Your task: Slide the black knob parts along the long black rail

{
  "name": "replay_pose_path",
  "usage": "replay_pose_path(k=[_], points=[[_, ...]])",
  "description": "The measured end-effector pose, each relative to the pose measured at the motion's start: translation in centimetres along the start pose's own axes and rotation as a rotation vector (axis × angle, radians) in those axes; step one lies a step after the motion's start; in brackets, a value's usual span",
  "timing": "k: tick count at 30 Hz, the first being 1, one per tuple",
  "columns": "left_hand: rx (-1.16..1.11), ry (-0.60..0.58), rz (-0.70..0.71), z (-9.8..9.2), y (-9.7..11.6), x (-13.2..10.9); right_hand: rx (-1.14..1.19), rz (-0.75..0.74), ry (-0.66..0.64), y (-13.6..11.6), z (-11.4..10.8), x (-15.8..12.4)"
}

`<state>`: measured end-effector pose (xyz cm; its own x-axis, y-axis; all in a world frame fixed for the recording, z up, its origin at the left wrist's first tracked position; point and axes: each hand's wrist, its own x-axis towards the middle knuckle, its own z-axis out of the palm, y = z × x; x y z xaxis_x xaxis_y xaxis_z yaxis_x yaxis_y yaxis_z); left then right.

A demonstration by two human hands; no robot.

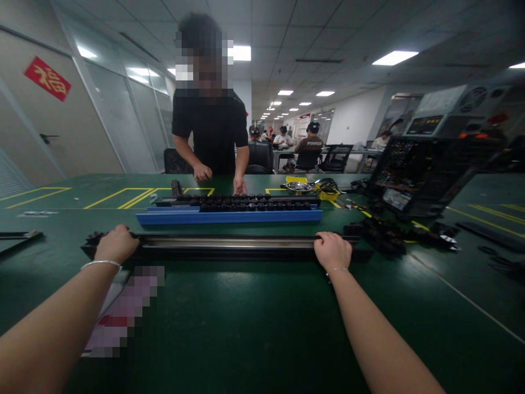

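A long black rail (229, 242) with a shiny metal strip along its length lies crosswise on the green table. My left hand (117, 244) is closed around it near its left end, beside a small dark cluster of parts. Toward the other end my right hand (334, 250) grips the same rail, knuckles up. The fingertips of both hands are hidden behind its far edge. Just beyond it sits a blue rail (229, 217), parallel to the black one. Behind the blue rail runs a row of small black parts (254, 203).
A person (209, 126) in a black shirt stands across the table (246, 328), hands near the row. An open computer case (406, 175), dark loose parts (381, 235) and a metal bowl (299, 187) are on the right. A partly blurred pink item (131, 301) lies by my left forearm.
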<state>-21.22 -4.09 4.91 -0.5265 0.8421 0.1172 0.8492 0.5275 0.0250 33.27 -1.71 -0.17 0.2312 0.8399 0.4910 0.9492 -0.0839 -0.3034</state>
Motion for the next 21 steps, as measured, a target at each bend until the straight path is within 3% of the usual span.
replay_pose_path(k=[5,11,21], points=[[-0.038,-0.046,-0.133,-0.1,0.1,-0.2,0.003,0.008,-0.016,-0.1,-0.1,0.0],[-0.089,-0.089,-0.059,0.0,-0.1,0.4,0.005,0.017,-0.029,-0.1,-0.2,0.0],[-0.156,-0.033,-0.112,0.7,-0.1,0.8,-0.013,0.043,-0.025,-0.2,0.0,0.0]])
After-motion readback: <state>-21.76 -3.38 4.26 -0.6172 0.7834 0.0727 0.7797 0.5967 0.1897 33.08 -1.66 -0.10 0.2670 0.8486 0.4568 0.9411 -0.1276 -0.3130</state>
